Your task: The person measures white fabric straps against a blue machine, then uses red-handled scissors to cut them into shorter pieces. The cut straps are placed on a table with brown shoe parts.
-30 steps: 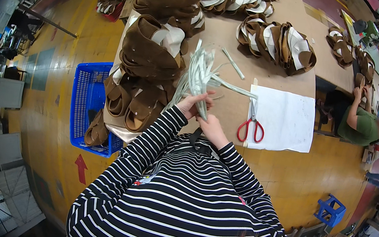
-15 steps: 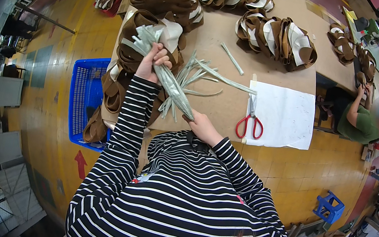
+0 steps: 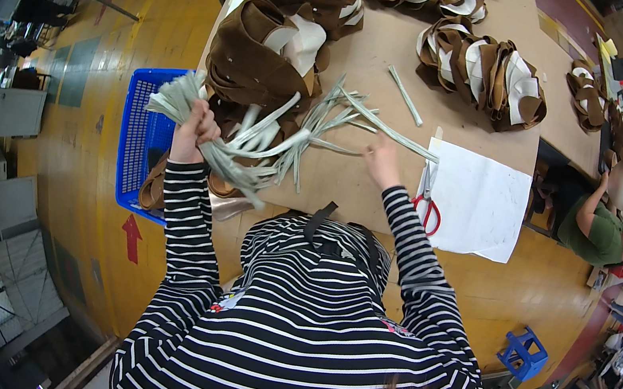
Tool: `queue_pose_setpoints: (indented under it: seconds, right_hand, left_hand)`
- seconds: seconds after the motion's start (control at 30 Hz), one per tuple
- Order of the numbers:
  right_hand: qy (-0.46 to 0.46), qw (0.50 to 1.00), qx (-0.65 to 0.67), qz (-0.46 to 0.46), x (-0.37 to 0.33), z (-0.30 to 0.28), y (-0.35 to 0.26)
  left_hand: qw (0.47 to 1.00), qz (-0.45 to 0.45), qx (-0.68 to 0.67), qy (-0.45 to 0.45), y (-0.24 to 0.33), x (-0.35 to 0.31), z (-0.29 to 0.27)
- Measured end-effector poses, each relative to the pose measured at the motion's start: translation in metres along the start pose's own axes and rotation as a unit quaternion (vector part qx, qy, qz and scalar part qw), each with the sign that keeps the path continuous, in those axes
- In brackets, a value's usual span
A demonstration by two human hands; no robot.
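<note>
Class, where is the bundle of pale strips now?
In the head view, the bundle is left of centre, held in the left hand, its top overlapping the blue basket.

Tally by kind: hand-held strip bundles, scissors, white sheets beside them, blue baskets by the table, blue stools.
Strip bundle, in the left hand: 1
Scissors: 1
White sheet: 1
Blue basket: 1
Blue stool: 1
Total: 5
</note>
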State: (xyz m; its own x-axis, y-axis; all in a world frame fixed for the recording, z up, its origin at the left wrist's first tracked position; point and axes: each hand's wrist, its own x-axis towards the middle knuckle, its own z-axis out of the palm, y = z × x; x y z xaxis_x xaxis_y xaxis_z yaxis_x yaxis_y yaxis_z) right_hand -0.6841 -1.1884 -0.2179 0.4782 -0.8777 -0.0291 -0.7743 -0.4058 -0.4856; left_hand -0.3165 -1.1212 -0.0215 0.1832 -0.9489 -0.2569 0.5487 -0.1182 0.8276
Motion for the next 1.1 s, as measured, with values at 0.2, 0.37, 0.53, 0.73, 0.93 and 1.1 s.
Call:
queue_pose_setpoints:
  seconds: [0.2, 0.37, 0.53, 0.73, 0.93, 1.1]
  right_hand:
    - [-0.018, 0.983, -0.055, 0.175, 0.025, 0.004, 0.034]
    - [0.115, 0.978, 0.139, 0.102, 0.013, -0.041, -0.039]
    - [0.135, 0.941, 0.309, -0.029, -0.024, -0.076, -0.128]
    - [0.073, 0.944, 0.323, 0.001, -0.044, -0.091, -0.143]
    - [0.014, 0.93, 0.368, -0.005, -0.051, -0.084, -0.131]
    - [-0.119, 0.705, 0.656, 0.242, -0.037, -0.023, -0.105]
  left_hand:
    - [0.985, -0.119, 0.09, 0.082, -0.045, -0.023, -0.001]
    - [0.985, -0.17, 0.019, 0.02, -0.084, -0.014, 0.022]
    - [0.97, -0.24, -0.03, -0.009, -0.114, 0.009, 0.061]
    - [0.964, -0.234, -0.093, -0.084, -0.12, 0.022, 0.085]
    - [0.975, -0.191, -0.11, -0.038, -0.112, 0.017, 0.069]
    - [0.996, -0.068, -0.054, -0.025, -0.079, -0.015, 0.022]
